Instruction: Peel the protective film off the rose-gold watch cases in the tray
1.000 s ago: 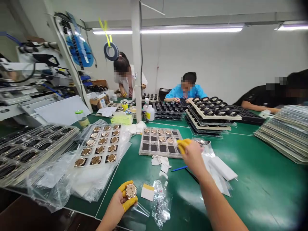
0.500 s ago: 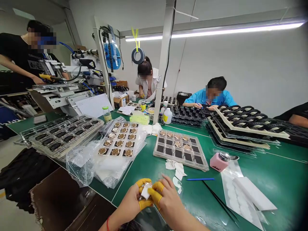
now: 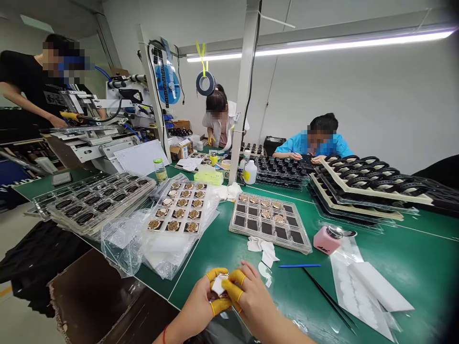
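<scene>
Both my hands meet at the near edge of the green table. My left hand, with yellow finger cots, is closed around a round gold-coloured watch case, mostly hidden. My right hand, also in yellow cots, pinches a small white wipe and presses it onto the case. A grey tray with several gold cases and empty dark pockets lies just beyond my hands. To its left is another tray of gold cases resting on clear plastic bags.
A pink dispenser bottle, blue stick, black tweezers and white paper sheets lie at right. Used wipes sit ahead. Stacked trays at left, strap trays at right. Three other people work around the table.
My right hand came back from the pink bottle to my left hand and now rubs the wipe on the case. The camera view swung left; since half a second ago almost nothing moved.
</scene>
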A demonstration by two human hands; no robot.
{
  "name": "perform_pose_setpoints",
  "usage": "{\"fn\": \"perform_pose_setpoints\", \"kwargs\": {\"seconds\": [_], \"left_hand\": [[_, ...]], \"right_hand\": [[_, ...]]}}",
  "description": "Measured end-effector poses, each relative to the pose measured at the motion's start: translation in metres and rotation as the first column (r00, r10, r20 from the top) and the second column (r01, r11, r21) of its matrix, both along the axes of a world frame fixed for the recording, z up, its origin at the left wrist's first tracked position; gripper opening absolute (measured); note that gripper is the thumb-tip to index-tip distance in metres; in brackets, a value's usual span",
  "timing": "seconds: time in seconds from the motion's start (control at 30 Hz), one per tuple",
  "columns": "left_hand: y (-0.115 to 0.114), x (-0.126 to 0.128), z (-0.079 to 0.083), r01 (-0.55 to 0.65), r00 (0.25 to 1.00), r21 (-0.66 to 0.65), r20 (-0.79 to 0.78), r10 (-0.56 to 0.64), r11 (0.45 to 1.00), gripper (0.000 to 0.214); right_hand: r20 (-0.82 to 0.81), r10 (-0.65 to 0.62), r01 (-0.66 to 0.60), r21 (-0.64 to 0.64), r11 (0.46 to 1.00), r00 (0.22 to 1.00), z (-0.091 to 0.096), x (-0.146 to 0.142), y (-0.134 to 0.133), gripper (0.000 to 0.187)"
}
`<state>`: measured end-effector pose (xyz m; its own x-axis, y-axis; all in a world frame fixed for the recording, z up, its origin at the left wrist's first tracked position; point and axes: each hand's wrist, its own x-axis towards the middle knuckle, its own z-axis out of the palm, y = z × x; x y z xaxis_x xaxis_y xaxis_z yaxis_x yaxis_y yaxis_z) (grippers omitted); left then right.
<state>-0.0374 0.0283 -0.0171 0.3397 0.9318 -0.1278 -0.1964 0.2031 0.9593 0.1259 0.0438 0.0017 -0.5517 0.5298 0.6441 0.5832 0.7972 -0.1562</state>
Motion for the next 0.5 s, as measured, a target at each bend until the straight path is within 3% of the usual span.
{"fn": "perform_pose_setpoints", "kwargs": {"seconds": [0.1, 0.27, 0.4, 0.5], "left_hand": [[0.002, -0.001, -0.001, -0.031, 0.999, -0.017, 0.035, 0.031, 0.999, 0.062], [0.002, 0.001, -0.009, 0.011, 0.999, -0.052, 0.054, -0.008, 0.999, 0.059], [0.008, 0.003, -0.025, -0.071, 0.958, -0.236, 0.254, 0.132, 0.969, 0.06], [0.011, 0.002, -0.036, -0.102, 0.956, -0.265, 0.24, 0.168, 0.959, 0.064]], "right_hand": [[-0.001, 0.047, -0.047, 0.036, 0.998, 0.999, 0.001, 0.0, -0.003, 0.014], [0.014, -0.036, 0.035, 0.021, 0.999, 0.999, -0.001, 0.002, 0.004, 0.019], [0.006, 0.083, -0.083, 0.051, 0.995, 0.997, -0.006, 0.001, 0.006, 0.015], [-0.01, 0.06, -0.06, 0.036, 0.998, 0.998, -0.005, 0.001, 0.009, 0.016]]}}
